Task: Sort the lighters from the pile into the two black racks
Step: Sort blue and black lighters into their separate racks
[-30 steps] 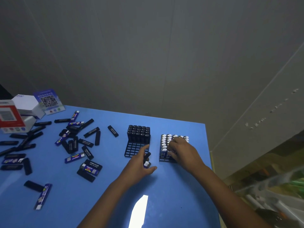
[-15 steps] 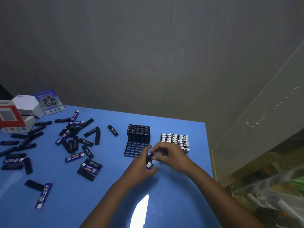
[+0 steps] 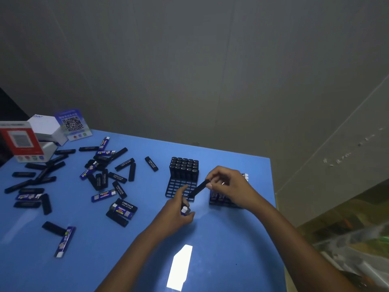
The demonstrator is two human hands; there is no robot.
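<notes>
My right hand pinches a black lighter by its upper end, tilted, over the gap between the two black racks. The left rack has several black lighters standing in its far rows and bare cells in front. My right hand covers most of the right rack, which holds white-topped lighters. My left hand grips a white-capped blue lighter just in front of the left rack. A pile of black and blue lighters lies scattered on the left of the blue table.
White and red boxes and a QR-code card stand at the far left corner. The table's right edge runs close beside the right rack. A grey wall rises behind the table.
My right hand left the right rack, met the left hand, and now lifts a black lighter taken from it. The left hand has stayed in place with the blue lighter.
</notes>
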